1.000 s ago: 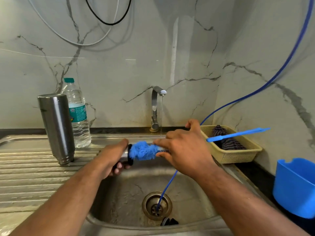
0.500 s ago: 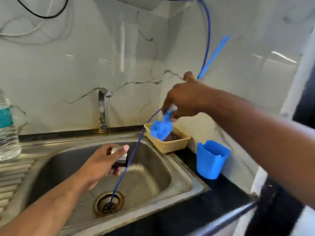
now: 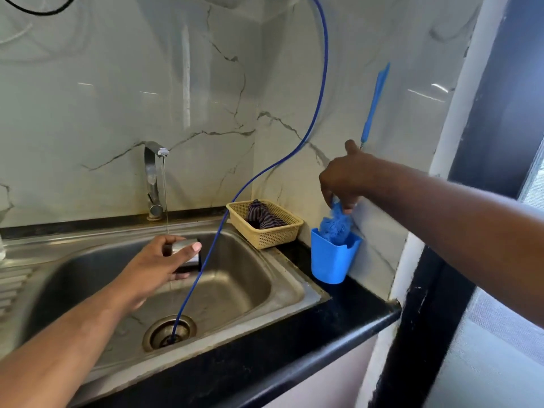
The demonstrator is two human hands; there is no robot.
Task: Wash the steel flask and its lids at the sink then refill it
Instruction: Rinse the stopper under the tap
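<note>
The left arm is stretched forward over the sink [image 3: 291,275], and the left hand [image 3: 159,263] is held palm-down above the basin, its fingers and thumb wrapped around the lid [image 3: 188,253]. The lid is seen as a short brushed-steel cap with a black lower band, held level above the sink's drain. A thin stream from the tap [image 3: 153,178] behind the sink appears to land on it, though the contact point is hidden by the fingers.

The right arm is extended to the right of the sink. The bottle brush [image 3: 334,223] is pinched by the right hand [image 3: 347,181] just above its blue bristles, with the thumb raised. The brush is held upright, its bristle head lowered into the mouth of the blue cup [image 3: 331,263] beside the sink.
</note>
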